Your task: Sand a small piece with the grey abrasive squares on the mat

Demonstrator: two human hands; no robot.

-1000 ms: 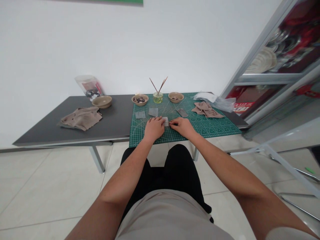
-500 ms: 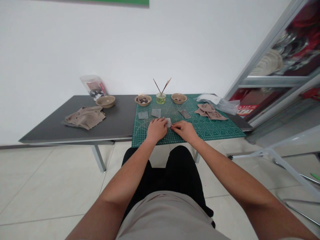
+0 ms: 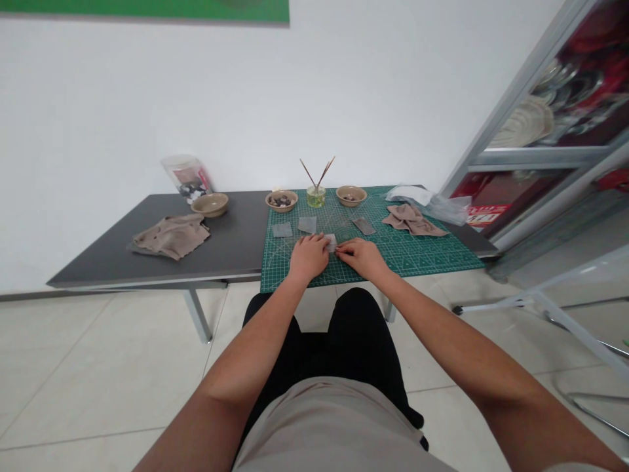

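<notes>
Watching both hands at the near edge of the green cutting mat [image 3: 422, 257] now: the left hand [image 3: 308, 257] has its fingers pressed together, lapping over the left side of one small pale square piece [image 3: 331, 242], and the right hand [image 3: 361, 257] closes in from the other side, its fingertips [image 3: 343, 246] bunched at the piece's right edge. A true pinch? Too small to tell from here. That piece sits on the mat, between the hands. Beyond it, three more grey pieces [image 3: 307, 225] lie apart on the mat. Behind those, two tan bowls [image 3: 282, 200] flank one glass jar [image 3: 316, 196] of yellow-green liquid holding two thin sticks [image 3: 314, 174]. A third bowl [image 3: 209, 204] sits on the dark table [image 3: 236, 252], beside one brown cloth [image 3: 171, 236]; a second cloth [image 3: 411, 220] lies on the mat's right side.
</notes>
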